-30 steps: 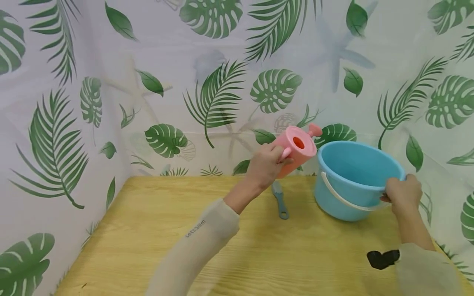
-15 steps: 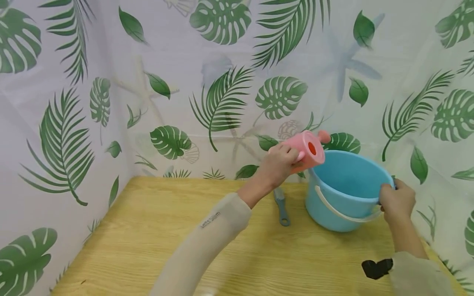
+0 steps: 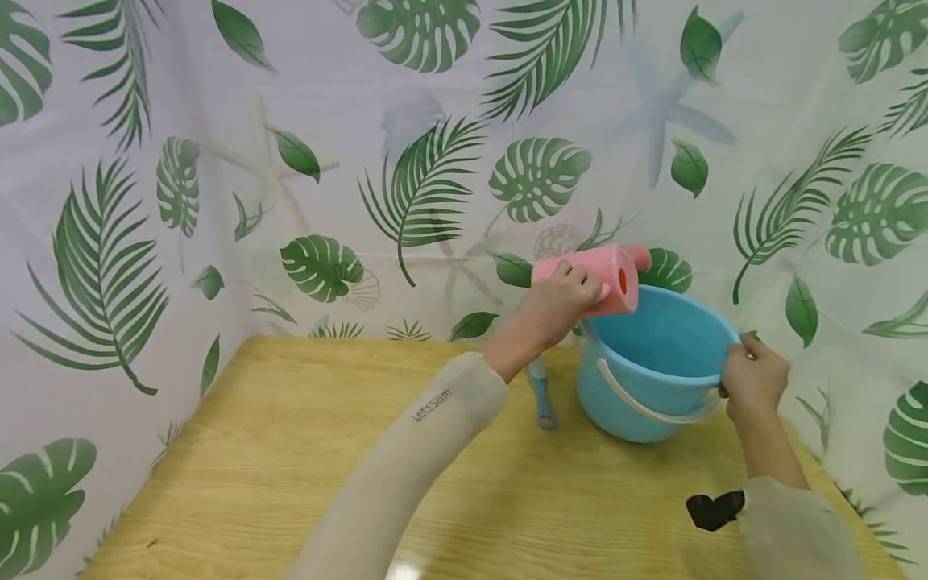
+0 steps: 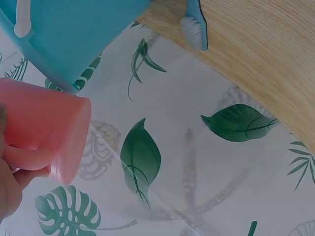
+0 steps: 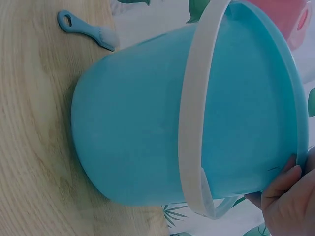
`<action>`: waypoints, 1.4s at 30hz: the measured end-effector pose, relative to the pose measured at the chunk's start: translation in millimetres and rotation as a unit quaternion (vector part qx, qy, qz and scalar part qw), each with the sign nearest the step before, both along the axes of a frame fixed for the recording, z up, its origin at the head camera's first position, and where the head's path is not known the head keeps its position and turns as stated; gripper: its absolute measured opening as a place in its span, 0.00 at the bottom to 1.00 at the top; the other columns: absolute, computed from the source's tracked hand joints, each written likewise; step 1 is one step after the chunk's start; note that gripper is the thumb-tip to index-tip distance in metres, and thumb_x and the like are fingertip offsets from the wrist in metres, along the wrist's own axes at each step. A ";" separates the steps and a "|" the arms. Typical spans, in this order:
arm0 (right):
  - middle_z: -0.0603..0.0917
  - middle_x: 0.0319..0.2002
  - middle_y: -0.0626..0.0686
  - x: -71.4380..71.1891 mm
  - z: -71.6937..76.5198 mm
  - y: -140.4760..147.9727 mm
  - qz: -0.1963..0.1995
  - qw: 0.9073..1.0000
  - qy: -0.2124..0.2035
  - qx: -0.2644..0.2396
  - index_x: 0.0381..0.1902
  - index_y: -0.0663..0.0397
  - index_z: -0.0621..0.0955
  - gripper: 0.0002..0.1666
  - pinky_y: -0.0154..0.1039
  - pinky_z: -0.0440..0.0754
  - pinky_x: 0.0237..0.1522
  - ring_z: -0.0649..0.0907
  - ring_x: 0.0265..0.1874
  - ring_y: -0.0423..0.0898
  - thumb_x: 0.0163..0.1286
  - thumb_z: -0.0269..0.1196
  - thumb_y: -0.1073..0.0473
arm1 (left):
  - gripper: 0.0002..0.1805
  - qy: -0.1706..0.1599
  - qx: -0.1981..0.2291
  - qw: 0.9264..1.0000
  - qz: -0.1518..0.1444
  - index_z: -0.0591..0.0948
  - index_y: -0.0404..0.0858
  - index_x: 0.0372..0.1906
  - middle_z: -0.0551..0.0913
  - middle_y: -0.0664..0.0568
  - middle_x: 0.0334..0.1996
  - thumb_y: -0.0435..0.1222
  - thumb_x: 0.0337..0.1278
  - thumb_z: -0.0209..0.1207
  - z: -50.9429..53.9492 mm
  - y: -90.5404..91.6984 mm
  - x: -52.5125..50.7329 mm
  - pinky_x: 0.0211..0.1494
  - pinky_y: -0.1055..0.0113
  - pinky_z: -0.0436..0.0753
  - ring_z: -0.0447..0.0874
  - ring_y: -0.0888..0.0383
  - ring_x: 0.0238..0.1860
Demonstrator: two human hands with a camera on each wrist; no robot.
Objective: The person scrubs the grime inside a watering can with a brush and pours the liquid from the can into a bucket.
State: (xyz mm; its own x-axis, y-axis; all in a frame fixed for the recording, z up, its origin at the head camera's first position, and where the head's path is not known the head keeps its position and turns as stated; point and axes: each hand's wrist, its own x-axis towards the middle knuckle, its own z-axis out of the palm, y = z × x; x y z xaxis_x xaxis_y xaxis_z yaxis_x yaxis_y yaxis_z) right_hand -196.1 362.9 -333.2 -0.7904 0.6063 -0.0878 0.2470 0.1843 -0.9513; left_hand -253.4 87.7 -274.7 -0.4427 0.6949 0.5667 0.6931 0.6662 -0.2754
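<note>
My left hand point(image 3: 554, 310) grips the handle of a pink watering can point(image 3: 600, 259). The can is tipped over with its opening facing right, and its spout head point(image 3: 640, 257) is by the far left rim of a light blue bucket point(image 3: 623, 399). On the bucket's right side, my right hand point(image 3: 756, 377) pinches the rim between thumb and fingers. In the right wrist view the bucket's white handle point(image 5: 192, 98) hangs down against its side. No water can be made out in the frames.
A blue-handled brush point(image 3: 541, 396) with pale bristles lies on the wooden table point(image 3: 348, 451), just left of the bucket. Behind the table rises a leaf-patterned sheet point(image 3: 435, 89), close to the can and bucket. A small dark object point(image 3: 714, 510) is by the right sleeve.
The watering can has tipped further over and moved right towards the bucket's rim. My right hand and the bucket have shifted left, nearer the brush.
</note>
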 end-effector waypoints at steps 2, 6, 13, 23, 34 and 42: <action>0.65 0.70 0.67 0.3 -0.1 -1.2 0.000 1.000 0.003 -0.012 0.77 0.53 0.59 0.32 0.32 0.71 0.10 0.71 0.06 0.39 0.77 0.42 0.55 | 0.05 -0.001 -0.009 1.000 0.008 0.82 0.44 0.43 0.81 0.52 0.40 0.35 0.72 0.56 0.1 2.3 0.6 0.39 0.71 0.82 0.77 0.54 0.44; 0.64 0.72 0.66 1.8 -1.1 -2.8 -0.012 0.999 0.018 -0.028 0.76 0.53 0.61 0.31 0.30 0.69 0.09 0.70 0.05 0.37 0.77 0.43 0.55 | 0.06 0.003 -0.030 0.999 0.014 0.81 0.44 0.44 0.80 0.52 0.41 0.34 0.72 0.54 -0.8 8.0 1.6 0.36 0.71 0.82 0.77 0.55 0.44; 0.65 0.72 0.63 3.1 -1.1 -1.2 -0.026 0.999 0.017 -0.027 0.75 0.51 0.63 0.30 0.30 0.68 0.08 0.70 0.04 0.36 0.77 0.44 0.54 | 0.11 0.028 -0.048 0.998 0.028 0.83 0.46 0.44 0.81 0.53 0.41 0.32 0.74 0.50 -1.7 17.2 6.1 0.31 0.70 0.82 0.77 0.56 0.43; 0.66 0.72 0.61 2.7 -1.7 -3.8 -0.036 0.999 0.014 -0.011 0.73 0.49 0.66 0.30 0.30 0.69 0.08 0.69 0.04 0.36 0.75 0.44 0.54 | 0.15 0.034 -0.086 0.995 0.021 0.81 0.46 0.45 0.81 0.53 0.41 0.29 0.73 0.45 -4.6 16.4 8.3 0.28 0.71 0.80 0.76 0.57 0.42; 0.64 0.73 0.61 7.0 -5.4 -6.7 -0.048 0.997 0.021 -0.053 0.73 0.49 0.66 0.29 0.29 0.67 0.07 0.69 0.03 0.37 0.76 0.46 0.55 | 0.15 0.069 -0.116 0.991 0.019 0.82 0.45 0.46 0.82 0.53 0.41 0.30 0.71 0.45 -6.8 17.2 8.3 0.32 0.71 0.79 0.78 0.56 0.42; 0.64 0.73 0.61 5.2 -0.1 -5.2 -0.054 0.995 0.034 -0.080 0.72 0.49 0.68 0.28 0.30 0.66 0.07 0.69 0.03 0.38 0.75 0.47 0.56 | 0.14 0.062 -0.138 0.988 0.026 0.81 0.46 0.51 0.82 0.55 0.45 0.33 0.71 0.46 -4.4 19.9 7.3 0.35 0.70 0.82 0.77 0.57 0.46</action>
